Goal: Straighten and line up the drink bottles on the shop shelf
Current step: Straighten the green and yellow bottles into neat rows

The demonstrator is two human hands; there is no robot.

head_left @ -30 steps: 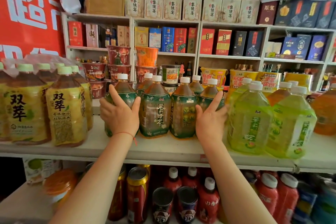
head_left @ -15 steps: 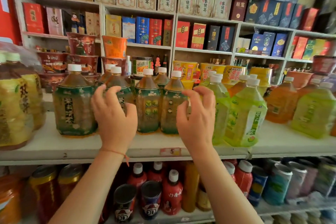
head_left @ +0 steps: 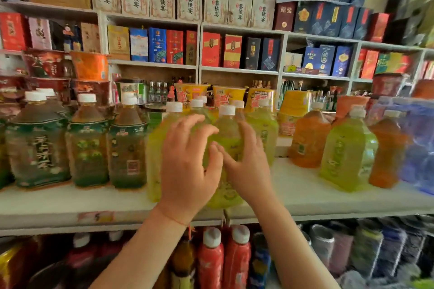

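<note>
Left hand (head_left: 187, 166) and right hand (head_left: 246, 166) raised before yellow-green bottles (head_left: 229, 148) at front of shelf (head_left: 317, 197), fingers spread and lightly curled; contact with bottles unclear through blur. Dark green-label bottles (head_left: 88, 143) stand in row left; orange bottles (head_left: 307, 138) right.

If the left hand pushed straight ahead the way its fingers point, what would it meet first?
Most likely the yellow-green bottle directly behind the left hand; the blur hides whether they already touch.
</note>
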